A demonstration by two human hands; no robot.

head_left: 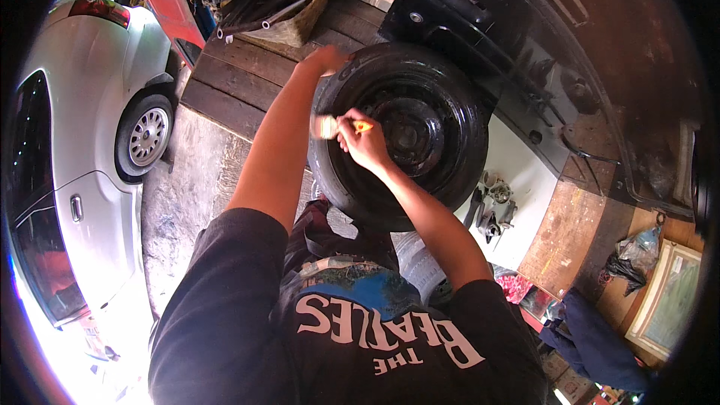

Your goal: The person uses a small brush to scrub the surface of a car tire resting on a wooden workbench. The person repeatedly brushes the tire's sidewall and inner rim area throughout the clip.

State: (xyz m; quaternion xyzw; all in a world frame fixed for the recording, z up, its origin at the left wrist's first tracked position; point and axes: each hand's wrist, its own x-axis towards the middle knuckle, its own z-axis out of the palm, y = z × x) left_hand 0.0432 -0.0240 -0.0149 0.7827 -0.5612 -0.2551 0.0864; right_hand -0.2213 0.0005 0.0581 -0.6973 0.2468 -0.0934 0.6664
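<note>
Along the left edge of the frame stands a silver car [101, 135]. Next, at upper left of centre, dark wooden planks [244, 67] lie beneath a worn container [315, 0]. The left hand [327, 60] is at the upper-left edge of a black wheel [409, 135], which fills the centre; whether its fingers grip, I cannot tell. Over the tyre's left side, the right hand [363, 139] pinches a paintbrush [328, 127], its bristles blurred and pointing left. Right of centre, metal parts [496, 199] rest on a white surface [525, 229].
</note>
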